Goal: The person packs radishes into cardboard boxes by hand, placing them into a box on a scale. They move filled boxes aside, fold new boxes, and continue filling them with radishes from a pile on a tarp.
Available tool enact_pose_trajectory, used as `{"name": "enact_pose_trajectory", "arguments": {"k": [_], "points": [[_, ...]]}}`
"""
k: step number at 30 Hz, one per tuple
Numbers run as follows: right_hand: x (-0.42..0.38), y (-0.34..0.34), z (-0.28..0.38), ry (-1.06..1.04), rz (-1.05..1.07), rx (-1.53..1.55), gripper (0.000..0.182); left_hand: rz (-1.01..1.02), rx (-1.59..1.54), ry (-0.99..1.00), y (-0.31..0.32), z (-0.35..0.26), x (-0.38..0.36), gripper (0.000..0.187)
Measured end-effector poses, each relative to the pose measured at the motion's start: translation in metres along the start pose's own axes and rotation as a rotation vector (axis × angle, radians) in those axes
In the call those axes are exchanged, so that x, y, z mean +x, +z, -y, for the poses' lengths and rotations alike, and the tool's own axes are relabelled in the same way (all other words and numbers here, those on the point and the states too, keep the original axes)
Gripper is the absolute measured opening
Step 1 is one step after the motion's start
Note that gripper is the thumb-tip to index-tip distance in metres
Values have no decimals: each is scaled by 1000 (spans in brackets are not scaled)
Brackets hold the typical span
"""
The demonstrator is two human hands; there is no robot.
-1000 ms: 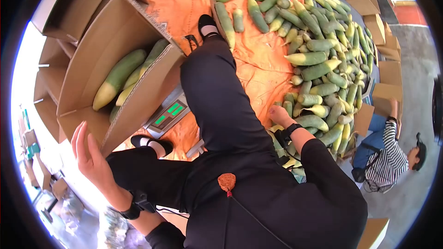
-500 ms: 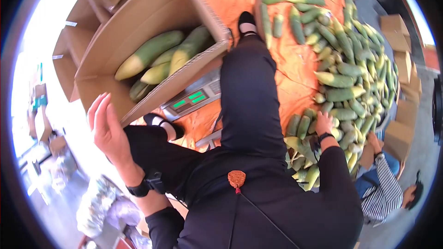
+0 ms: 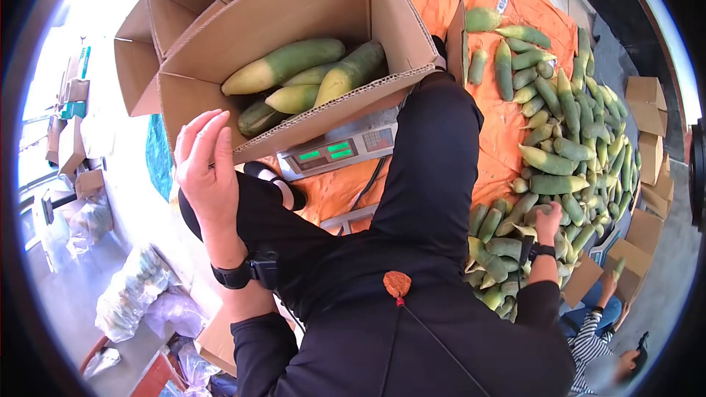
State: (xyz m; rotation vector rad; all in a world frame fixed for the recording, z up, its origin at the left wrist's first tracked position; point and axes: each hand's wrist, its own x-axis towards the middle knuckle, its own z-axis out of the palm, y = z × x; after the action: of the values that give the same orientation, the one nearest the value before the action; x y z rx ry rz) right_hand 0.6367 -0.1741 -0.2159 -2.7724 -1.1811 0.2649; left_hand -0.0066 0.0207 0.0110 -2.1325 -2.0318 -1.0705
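My left hand [image 3: 206, 176] is raised beside the near left corner of a cardboard box [image 3: 220, 66], its fingers stretched out with nothing in them. Inside the box lie several large green radishes [image 3: 294, 65] with pale yellowish ends. A weighing scale [image 3: 337, 151] with lit green digits sits under the box. Over on the right, my right hand [image 3: 548, 225] reaches into a heap of green radishes [image 3: 553, 184], its fingers curled round one green radish [image 3: 537, 212]. That radish is partly hidden by the hand.
An orange sheet [image 3: 489, 121] covers the floor. Other open boxes [image 3: 180, 18] stand at upper left, and more boxes [image 3: 634, 239] line the right side. A person in a striped top [image 3: 588, 338] works at lower right, holding a radish [image 3: 620, 266]. Filled plastic bags [image 3: 132, 294] lie at lower left.
The view has shifted, so the box and heap appear further right. My right hand has closed round a radish. The person at lower right now holds up a radish.
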Motion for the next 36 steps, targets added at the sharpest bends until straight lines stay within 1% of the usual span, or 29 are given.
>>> {"name": "enact_pose_trajectory", "arguments": {"k": [1, 3, 4, 5, 7, 9, 11, 12, 13, 15, 16, 18, 19, 21, 22, 23, 25, 26, 27, 29, 30, 31, 33, 34, 35, 36], "points": [[4, -8, -5, -17, -60, 70, 48, -15, 0, 2, -1, 1, 1, 14], [13, -26, -8, 17, -71, 295, 52, 15, -54, 13, -2, 5, 0, 15], [33, -16, -41, 117, -83, 448, 51, 43, -67, 12, -5, 7, 0, 16], [-1, -78, 61, 365, -30, 699, 46, 31, -64, 12, -6, 7, 0, 16], [-4, -114, 102, 208, -47, 958, 43, 16, -143, -8, -7, 4, 3, 16], [-11, -152, 162, -29, -15, 1198, 43, 13, -158, -7, -10, 4, 4, 17], [-3, -181, 210, -205, 32, 1368, 44, 33, -195, 21, -15, 2, 7, 23], [-2, -194, 238, -306, 90, 1440, 44, 45, -217, 12, -18, 0, 10, 27], [-2, -206, 265, -406, 148, 1507, 44, 37, -215, 13, -22, -1, 12, 27], [-5, -222, 320, -618, 332, 1597, 45, 44, -236, 41, -28, -4, 18, 36], [-14, -226, 351, -656, 401, 1619, 45, 37, -236, 39, -30, -5, 21, 36], [-37, -222, 410, -732, 535, 1614, 43, 30, -242, 108, -33, -9, 30, 52], [-49, -218, 436, -769, 599, 1587, 41, 24, -237, 104, -34, -12, 34, 52], [-74, -199, 481, -769, 816, 1587, 38, 12, -184, 170, -35, -15, 42, 63], [-90, -187, 499, -758, 924, 1609, 38, 52, -152, 185, -33, -12, 45, 70], [-104, -177, 514, -741, 1032, 1628, 39, 53, -149, 182, -32, -9, 47, 70], [-124, -157, 531, -720, 1158, 1523, 40, 345, -327, 27, -29, -3, 49, 71], [-131, -152, 535, -773, 1151, 1517, 35, 451, -397, -3, -31, 4, 50, 70], [-129, -147, 534, -767, 1151, 1519, 35, 456, -397, -4, -30, 13, 46, 70], [-117, -140, 528, -880, 849, 1401, 29, 436, -494, -89, -24, 30, 37, 68], [-106, -140, 518, -878, 713, 1450, 24, 408, -373, -72, -26, 31, 38, 68], [-89, -145, 504, -891, 594, 1382, 22, 422, -263, -101, -30, 29, 41, 67], [-54, -139, 461, -776, 480, 1364, 20, 482, -156, -147, -25, 38, 45, 65], [-37, -132, 434, -702, 411, 1261, 20, 500, -106, -120, -20, 45, 45, 62], [-24, -121, 405, -623, 342, 1161, 19, 517, -123, -105, -15, 50, 45, 62], [-16, -108, 374, -531, 303, 1105, 18, 567, -93, -129, -9, 54, 45, 62]]}}
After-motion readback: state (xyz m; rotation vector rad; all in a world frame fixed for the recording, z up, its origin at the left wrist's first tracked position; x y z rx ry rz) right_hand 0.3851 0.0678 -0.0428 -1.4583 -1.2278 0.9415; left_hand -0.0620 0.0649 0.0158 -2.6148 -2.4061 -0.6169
